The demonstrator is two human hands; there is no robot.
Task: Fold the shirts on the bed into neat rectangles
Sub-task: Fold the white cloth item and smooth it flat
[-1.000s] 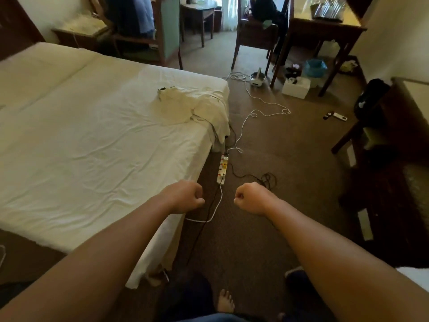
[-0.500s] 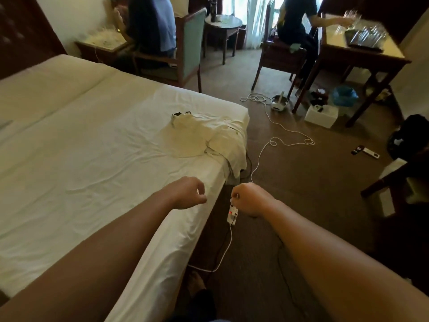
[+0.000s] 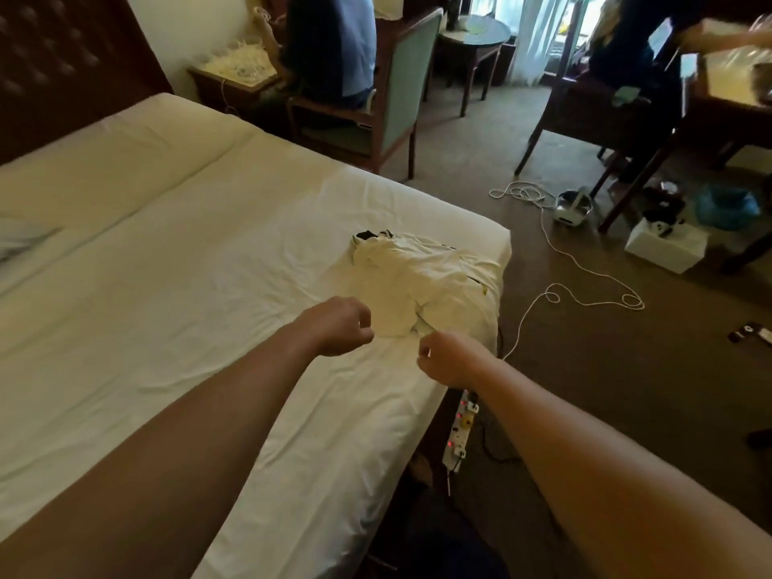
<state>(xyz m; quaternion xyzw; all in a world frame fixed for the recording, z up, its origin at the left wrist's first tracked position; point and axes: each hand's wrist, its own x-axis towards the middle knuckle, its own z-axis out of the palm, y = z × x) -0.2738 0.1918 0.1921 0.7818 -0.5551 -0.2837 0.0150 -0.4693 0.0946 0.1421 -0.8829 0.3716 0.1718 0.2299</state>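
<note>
A crumpled cream shirt [image 3: 422, 277] with dark trim at its collar lies bunched near the far right corner of the white bed [image 3: 175, 294], partly draped over the bed's edge. My left hand [image 3: 340, 325] hovers just short of the shirt's near edge, fingers curled, holding nothing. My right hand [image 3: 449, 359] is beside it over the bed's right edge, fingers curled as well and empty. Neither hand touches the shirt.
A power strip [image 3: 461, 428] and white cables [image 3: 585, 286] lie on the carpet right of the bed. Behind the bed a person sits in a green chair [image 3: 397, 98]. Another person sits at a wooden desk [image 3: 727, 94]. A white box [image 3: 664, 248] sits on the floor.
I have stepped closer to the bed. Both hands moved forward from above the floor to just in front of the shirt, still curled and empty.
</note>
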